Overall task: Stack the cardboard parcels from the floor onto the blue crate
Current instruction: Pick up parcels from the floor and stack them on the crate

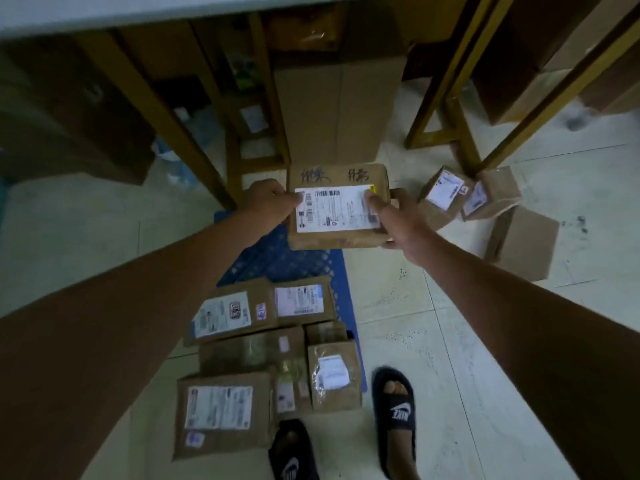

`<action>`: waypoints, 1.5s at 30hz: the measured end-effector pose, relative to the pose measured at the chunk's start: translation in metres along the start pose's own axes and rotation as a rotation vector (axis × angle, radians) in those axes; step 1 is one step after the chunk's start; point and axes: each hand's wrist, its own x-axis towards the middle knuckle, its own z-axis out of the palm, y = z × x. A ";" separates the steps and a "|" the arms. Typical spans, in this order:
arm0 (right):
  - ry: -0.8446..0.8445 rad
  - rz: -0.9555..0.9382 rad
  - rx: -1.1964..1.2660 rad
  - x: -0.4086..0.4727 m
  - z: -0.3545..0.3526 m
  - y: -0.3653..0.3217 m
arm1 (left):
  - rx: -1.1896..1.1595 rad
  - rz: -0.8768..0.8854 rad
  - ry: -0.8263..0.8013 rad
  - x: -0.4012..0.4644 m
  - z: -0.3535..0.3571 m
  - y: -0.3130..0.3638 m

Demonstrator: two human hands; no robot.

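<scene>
A flat cardboard parcel with a white label and black handwriting is held level between both hands, above the far end of the blue crate. My left hand grips its left edge, thumb on the label. My right hand grips its right edge. Several labelled parcels lie side by side on the crate's near half, among them a large one at the front left. Three more parcels rest on the floor to the right.
Yellow wooden table legs stand ahead, with a tall brown carton between them just beyond the held parcel. More cartons are stacked at the back right. My feet in black slides stand on the pale tiled floor by the crate.
</scene>
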 end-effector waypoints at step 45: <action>0.018 0.100 -0.380 0.024 0.069 0.198 | 0.749 0.202 0.098 0.008 0.059 -0.193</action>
